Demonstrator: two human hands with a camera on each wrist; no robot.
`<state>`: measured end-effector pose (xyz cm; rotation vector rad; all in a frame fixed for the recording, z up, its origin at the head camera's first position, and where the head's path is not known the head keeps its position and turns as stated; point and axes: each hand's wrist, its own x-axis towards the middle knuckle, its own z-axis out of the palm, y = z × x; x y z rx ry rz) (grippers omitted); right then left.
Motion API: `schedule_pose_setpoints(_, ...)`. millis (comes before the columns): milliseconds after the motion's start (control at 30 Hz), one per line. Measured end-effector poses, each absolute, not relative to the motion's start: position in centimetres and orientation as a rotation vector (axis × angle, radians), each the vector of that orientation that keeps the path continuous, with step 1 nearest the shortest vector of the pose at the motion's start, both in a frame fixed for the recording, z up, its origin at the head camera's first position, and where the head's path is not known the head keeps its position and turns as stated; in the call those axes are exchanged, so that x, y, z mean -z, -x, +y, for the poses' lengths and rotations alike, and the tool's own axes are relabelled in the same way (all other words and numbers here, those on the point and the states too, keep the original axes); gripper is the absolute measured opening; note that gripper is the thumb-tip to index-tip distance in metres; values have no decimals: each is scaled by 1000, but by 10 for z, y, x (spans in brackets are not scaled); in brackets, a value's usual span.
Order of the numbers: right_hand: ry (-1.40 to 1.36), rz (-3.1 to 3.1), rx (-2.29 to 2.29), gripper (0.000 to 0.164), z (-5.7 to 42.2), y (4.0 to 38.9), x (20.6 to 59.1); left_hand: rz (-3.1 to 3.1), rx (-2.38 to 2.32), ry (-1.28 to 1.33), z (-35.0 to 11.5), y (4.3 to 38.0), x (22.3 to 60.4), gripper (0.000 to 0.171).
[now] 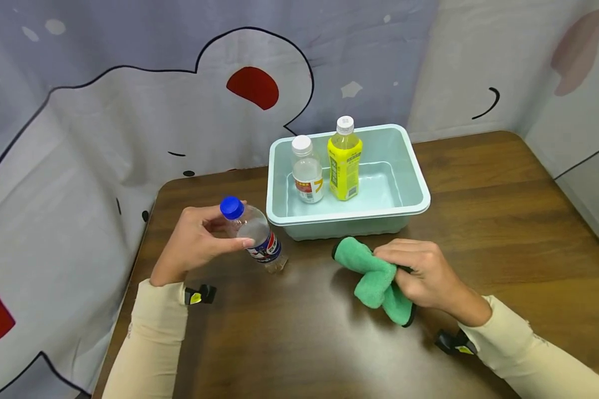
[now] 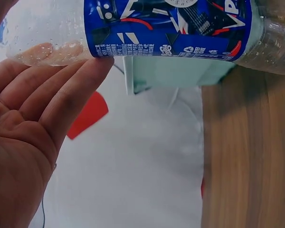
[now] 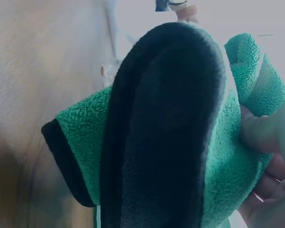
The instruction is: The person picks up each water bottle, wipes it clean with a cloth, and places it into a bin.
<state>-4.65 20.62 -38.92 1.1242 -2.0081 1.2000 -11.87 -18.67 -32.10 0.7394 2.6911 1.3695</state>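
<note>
In the head view my left hand (image 1: 202,241) grips a clear plastic bottle (image 1: 265,244) round its upper part, thumb on the near side and fingers behind. The bottle has a blue cap and a blue label, and it leans to the left; whether its base touches the table cannot be told. The left wrist view shows the label (image 2: 166,28) close up, with fingers along the clear plastic. My right hand (image 1: 429,271) pinches a bunched green cloth (image 1: 374,277) with black edging above the table. Folds of the cloth (image 3: 218,166) fill much of the right wrist view.
A pale green plastic basin (image 1: 349,219) stands at the back of the wooden table (image 1: 299,343). In it stand a white-capped clear bottle (image 1: 308,172) and a yellow-green bottle (image 1: 345,160). A patterned curtain (image 1: 130,122) hangs behind the table and on its left.
</note>
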Motion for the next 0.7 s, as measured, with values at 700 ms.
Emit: schedule_pose_setpoints(700,-1046,-1909,-1340,37,204,38,371,2521,-1375,-1056,-118,107,329,54)
